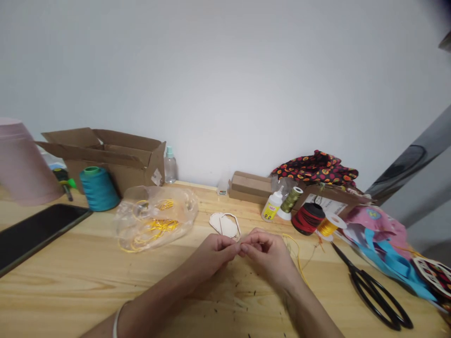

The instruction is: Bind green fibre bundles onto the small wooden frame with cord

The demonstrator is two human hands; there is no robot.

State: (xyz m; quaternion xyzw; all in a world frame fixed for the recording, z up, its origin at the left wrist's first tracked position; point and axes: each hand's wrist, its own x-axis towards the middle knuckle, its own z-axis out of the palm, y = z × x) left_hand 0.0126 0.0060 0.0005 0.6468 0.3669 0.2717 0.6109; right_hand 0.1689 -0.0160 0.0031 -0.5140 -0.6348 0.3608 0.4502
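Observation:
My left hand point(220, 251) and my right hand point(262, 246) meet fingertip to fingertip above the middle of the wooden table. Both are closed in a pinch, and whatever sits between the fingertips is too small or hidden to name. Just behind them lies a flat, pale cut-out shape point(225, 224) with a dark line across it. A thin yellow cord point(299, 256) runs on the table beside my right hand and passes behind the wrist. Small dark scraps are scattered on the wood below my hands.
On the left are a phone point(42, 230), a teal thread cone point(98, 190), an open cardboard box point(105, 159) and a plastic bag point(158, 225) of yellow cord. To the right stand a glue bottle point(273, 205), several thread spools, black scissors point(369, 288) and blue ribbon point(394, 263).

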